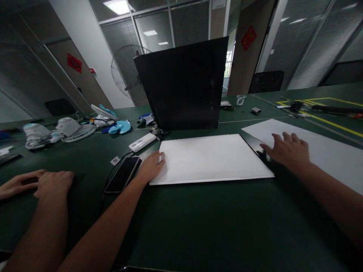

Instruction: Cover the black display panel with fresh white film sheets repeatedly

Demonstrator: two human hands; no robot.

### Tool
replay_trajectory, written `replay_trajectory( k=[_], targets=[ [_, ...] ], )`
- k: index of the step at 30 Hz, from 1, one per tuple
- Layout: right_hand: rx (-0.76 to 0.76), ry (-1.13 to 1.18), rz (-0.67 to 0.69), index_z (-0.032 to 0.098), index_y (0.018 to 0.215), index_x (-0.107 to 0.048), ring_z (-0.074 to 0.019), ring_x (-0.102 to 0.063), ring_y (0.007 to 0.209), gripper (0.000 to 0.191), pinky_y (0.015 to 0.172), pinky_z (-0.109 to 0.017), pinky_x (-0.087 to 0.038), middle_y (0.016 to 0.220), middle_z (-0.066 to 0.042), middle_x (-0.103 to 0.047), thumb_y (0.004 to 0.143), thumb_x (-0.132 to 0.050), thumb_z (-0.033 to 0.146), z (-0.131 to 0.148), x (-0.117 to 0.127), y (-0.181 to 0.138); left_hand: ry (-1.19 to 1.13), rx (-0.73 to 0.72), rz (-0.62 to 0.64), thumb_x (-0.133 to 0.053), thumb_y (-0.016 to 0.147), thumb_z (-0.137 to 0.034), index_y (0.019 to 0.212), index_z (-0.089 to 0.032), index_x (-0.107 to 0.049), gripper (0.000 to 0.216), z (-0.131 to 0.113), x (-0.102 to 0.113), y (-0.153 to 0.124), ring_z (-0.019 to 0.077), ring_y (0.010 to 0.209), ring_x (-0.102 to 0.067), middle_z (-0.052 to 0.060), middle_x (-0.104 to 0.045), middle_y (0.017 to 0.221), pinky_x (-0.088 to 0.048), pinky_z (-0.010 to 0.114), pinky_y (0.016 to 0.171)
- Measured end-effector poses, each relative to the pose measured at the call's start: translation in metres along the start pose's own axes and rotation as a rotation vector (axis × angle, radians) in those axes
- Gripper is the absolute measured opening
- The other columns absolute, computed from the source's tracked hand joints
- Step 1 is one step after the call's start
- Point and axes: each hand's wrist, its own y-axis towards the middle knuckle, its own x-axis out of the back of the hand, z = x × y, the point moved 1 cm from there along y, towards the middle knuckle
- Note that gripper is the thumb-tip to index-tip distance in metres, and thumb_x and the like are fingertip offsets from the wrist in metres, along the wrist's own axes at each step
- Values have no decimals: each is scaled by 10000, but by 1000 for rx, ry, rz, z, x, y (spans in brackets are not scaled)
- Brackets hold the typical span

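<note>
A flat white rectangular panel (210,158) with a dark lower edge lies on the green table in front of me. My left hand (151,166) is at its left side, thumb and fingers closed about the edge. Beyond the panel's right edge is my right hand (290,151), fingers spread and nothing gripped. It hovers over or rests on a large white sheet (334,151); contact cannot be made out. Close to its thumb is a small dark, blurred patch. Behind the panel a big black screen-like panel (184,87) stands upright, leaning slightly.
A phone (123,174) and a white power strip or adapter (142,142) with a cable lie left of the panel. Another person's hands (53,183) rest at far left. Fan parts (120,127), a clear cup (241,99) and a small metallic piece (255,110) sit farther back.
</note>
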Motion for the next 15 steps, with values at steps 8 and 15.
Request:
replay_trajectory(
  k=[8,15],
  targets=[
    [-203,56,277,161,1564,-387,-478,-369,1364,975,993,-624,-309,1504,-304,-421,896,-197,846,-30,-27,22,1,-9,-2,-480,984,-369,1437,-134,-580,520,3,-2,1,272,1453,-462,147,-486,1567,-312,400,1230],
    [-169,23,219,114,1408,-552,-450,-411,1314,736,970,-586,-352,1416,-306,-510,987,-258,642,-23,-25,24,2,-23,-17,-483,987,-358,1424,-142,-590,499,4,-3,1,274,1448,-468,145,-503,1553,-312,412,1232]
  ],
)
